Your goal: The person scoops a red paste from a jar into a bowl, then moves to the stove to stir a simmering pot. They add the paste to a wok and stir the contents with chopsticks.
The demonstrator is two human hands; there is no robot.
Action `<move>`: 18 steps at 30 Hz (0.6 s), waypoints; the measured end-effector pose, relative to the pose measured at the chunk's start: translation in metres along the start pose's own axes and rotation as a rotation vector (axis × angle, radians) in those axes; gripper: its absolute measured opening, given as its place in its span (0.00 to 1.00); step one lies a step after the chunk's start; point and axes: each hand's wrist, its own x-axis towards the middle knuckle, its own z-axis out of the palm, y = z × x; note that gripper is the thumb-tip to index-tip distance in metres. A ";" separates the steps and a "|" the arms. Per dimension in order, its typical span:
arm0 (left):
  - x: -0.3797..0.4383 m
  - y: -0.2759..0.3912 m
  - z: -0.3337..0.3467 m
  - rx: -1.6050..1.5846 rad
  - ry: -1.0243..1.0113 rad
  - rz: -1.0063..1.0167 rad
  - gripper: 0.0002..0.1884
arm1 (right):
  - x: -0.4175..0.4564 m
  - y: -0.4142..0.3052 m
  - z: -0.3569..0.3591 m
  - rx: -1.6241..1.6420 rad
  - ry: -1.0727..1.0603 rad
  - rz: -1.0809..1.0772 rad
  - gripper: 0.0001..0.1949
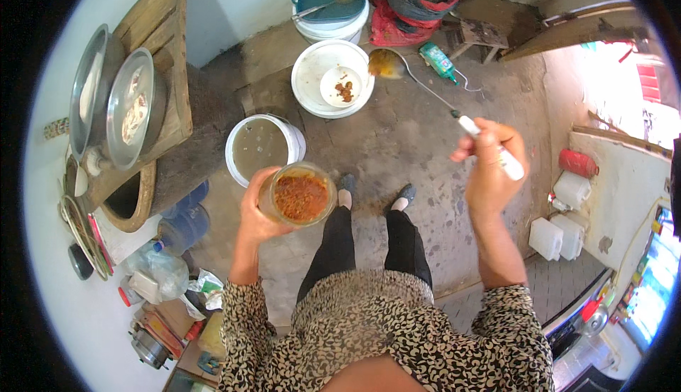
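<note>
My left hand [259, 203] grips a glass jar [270, 200] holding a coarse red-orange paste [302, 196]. In my right hand [492, 166] is a long spoon [432, 88] with a white handle; its bowl, coated with orange-brown residue, hangs just right of a white tub. A small white bowl [331, 84] with several brown-red clumps [345, 91] sits on that white round tub or lid [306, 75], beyond the jar. Just past my left hand stands a white bucket [230, 160] of murky water.
At the back a teal basin [324, 11] with a ladle rests on a white bucket. Metal basins [130, 107] lean over a wooden cabinet top at left. A green bottle [437, 59] and low stool [479, 35] are on the floor. Plastic jugs [548, 237] line the right wall.
</note>
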 end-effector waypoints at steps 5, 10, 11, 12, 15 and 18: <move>-0.011 -0.037 -0.008 -0.142 0.137 -0.008 0.57 | 0.014 0.177 0.090 -0.524 -0.209 -0.573 0.11; -0.002 -0.051 -0.002 -0.101 0.167 0.040 0.52 | 0.025 0.321 0.115 -0.718 -0.569 -0.384 0.08; 0.000 -0.053 -0.001 -0.114 0.151 0.016 0.52 | 0.026 0.325 0.114 -0.696 -0.540 -0.382 0.08; 0.005 -0.052 0.001 -0.131 0.135 -0.011 0.52 | 0.026 0.321 0.110 -0.679 -0.515 -0.378 0.08; 0.022 -0.046 0.009 -0.132 0.129 0.026 0.51 | 0.017 0.278 0.097 -0.523 -0.413 -0.267 0.08; 0.037 -0.031 0.013 -0.206 0.093 -0.034 0.52 | 0.012 0.235 0.077 -0.070 -0.238 0.335 0.11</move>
